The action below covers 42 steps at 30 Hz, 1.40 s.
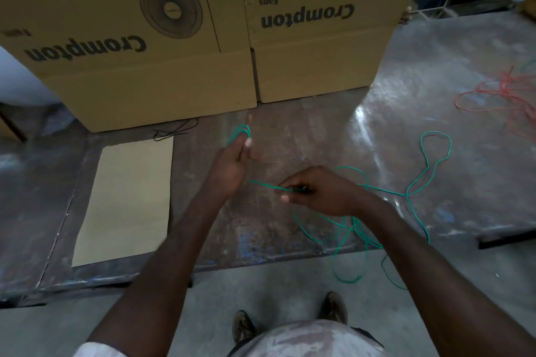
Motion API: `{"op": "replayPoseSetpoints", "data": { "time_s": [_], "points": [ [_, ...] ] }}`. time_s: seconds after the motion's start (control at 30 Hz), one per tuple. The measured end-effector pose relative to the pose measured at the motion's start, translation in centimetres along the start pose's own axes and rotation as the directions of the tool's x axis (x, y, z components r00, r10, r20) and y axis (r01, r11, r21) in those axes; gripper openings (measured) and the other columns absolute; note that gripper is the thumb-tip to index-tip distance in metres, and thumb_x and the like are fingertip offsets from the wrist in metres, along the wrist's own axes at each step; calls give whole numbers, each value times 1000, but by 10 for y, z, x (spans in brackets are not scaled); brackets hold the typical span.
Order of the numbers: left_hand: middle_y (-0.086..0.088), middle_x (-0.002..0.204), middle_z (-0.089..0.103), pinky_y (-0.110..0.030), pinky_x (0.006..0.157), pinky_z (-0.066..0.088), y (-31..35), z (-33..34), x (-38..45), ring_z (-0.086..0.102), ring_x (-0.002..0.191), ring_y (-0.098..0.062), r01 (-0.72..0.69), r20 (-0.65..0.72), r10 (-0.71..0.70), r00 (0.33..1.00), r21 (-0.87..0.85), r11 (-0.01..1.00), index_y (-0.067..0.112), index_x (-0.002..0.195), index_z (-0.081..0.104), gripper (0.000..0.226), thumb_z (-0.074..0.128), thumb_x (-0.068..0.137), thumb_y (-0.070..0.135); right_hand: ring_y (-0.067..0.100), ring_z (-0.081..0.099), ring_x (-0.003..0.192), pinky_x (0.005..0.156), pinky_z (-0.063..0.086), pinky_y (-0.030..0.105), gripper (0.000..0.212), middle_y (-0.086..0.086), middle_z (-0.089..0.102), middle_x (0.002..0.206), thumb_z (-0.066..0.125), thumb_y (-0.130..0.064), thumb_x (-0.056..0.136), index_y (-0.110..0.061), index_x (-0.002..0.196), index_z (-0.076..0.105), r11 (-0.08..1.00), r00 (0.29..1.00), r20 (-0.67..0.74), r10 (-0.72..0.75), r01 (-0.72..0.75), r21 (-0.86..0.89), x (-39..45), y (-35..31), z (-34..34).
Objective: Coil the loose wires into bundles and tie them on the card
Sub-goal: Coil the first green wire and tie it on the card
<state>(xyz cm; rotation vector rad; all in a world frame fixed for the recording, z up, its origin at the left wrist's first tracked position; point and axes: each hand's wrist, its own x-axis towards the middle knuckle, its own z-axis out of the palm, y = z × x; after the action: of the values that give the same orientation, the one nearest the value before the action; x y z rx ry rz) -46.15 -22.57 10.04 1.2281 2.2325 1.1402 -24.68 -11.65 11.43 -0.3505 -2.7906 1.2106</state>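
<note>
A long green wire (417, 182) lies in loose loops on the dark worktable and hangs over its front edge. My left hand (232, 165) is raised over the table's middle, and a few turns of the green wire are looped round its fingertips. My right hand (313, 191) pinches the same wire a little to the right, and a short stretch runs between the two hands. A plain cardboard card (127, 200) lies flat on the table to the left of my hands. A thin black tie string (174, 132) lies just behind the card.
Two large cardboard fan boxes (162, 38) stand along the back of the table. A tangle of red wire (499, 95) lies at the far right. The table's front edge (255, 262) runs just before my feet on the concrete floor.
</note>
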Motion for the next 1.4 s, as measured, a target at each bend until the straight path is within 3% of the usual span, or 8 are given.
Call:
{"op": "replayPoseSetpoints", "data": {
  "time_s": [0.13, 0.27, 0.4, 0.9, 1.03, 1.23, 1.33, 1.4],
  "points": [
    [-24, 106, 75, -29, 74, 43, -11, 18, -27, 72, 84, -32, 48, 281, -40, 959, -24, 999, 10, 131, 71, 30, 54, 111, 25, 1, 68, 83, 73, 47, 14, 9, -13, 78, 89, 76, -19, 96, -22, 102, 82, 997, 978, -207, 25, -41, -72, 1, 4, -33],
    [4, 51, 58, -30, 72, 52, 11, 20, -60, 62, 83, -43, 318, 535, -36, 844, -445, 837, 11, 141, 60, 34, 44, 114, 23, 7, 70, 78, 69, 45, 13, 6, -12, 75, 78, 83, -23, 89, -25, 95, 84, 997, 925, -378, 46, -69, -46, 4, 15, -52],
    [-8, 44, 43, -68, 110, 31, 33, 11, -76, 76, 99, -47, 433, 588, 23, 809, -621, 654, 13, 153, 54, 45, 44, 112, 25, 0, 65, 71, 67, 46, 18, 6, -12, 77, 87, 83, -21, 90, -19, 95, 83, 998, 897, -440, 35, -6, 69, 13, 20, -42],
    [0, 55, 62, -83, 103, 38, 61, -49, -14, 57, 140, -37, 62, 66, 71, 995, -996, 60, 26, 165, 25, 50, 20, 117, 36, 15, 33, 49, 40, 39, 22, 49, 9, 65, 83, 57, -8, 107, -31, 150, 57, 754, 967, -74, 242, -140, 642, 4, 11, 35],
    [-5, 64, 64, -77, 107, 41, 53, -55, 10, 63, 132, -39, -77, -83, -16, 996, -974, 213, 29, 167, 22, 51, 27, 117, 36, 12, 38, 52, 47, 39, 21, 48, 3, 64, 76, 60, -14, 107, -30, 152, 54, 863, 993, 47, 107, -116, 492, -4, 2, 46],
    [-14, 61, 62, -47, 92, 60, 8, -23, 3, 61, 62, -14, -128, -80, 109, 991, -294, 947, 24, 149, 55, 43, 36, 115, 40, 10, 68, 74, 75, 55, 28, 27, 8, 77, 88, 71, -19, 101, -17, 128, 73, 963, 997, -28, 66, -56, 263, -2, 0, 2],
    [-9, 81, 72, -45, 74, 56, -12, -2, -20, 58, 68, -6, -49, 80, 51, 996, -29, 998, 18, 101, 68, 48, 39, 105, 57, 10, 74, 73, 74, 59, 31, 12, 0, 79, 81, 74, -15, 97, -18, 107, 81, 988, 974, -204, 100, -73, 137, -2, 4, -28],
    [5, 117, 78, -39, 94, 56, -11, 12, -39, 68, 91, -10, 7, 271, 21, 962, -103, 995, 22, 124, 72, 44, 46, 106, 51, 7, 74, 73, 71, 59, 28, 10, 0, 79, 83, 76, -11, 95, -15, 103, 81, 992, 959, -268, 87, -59, 109, -2, 1, -42]
  ]
}}
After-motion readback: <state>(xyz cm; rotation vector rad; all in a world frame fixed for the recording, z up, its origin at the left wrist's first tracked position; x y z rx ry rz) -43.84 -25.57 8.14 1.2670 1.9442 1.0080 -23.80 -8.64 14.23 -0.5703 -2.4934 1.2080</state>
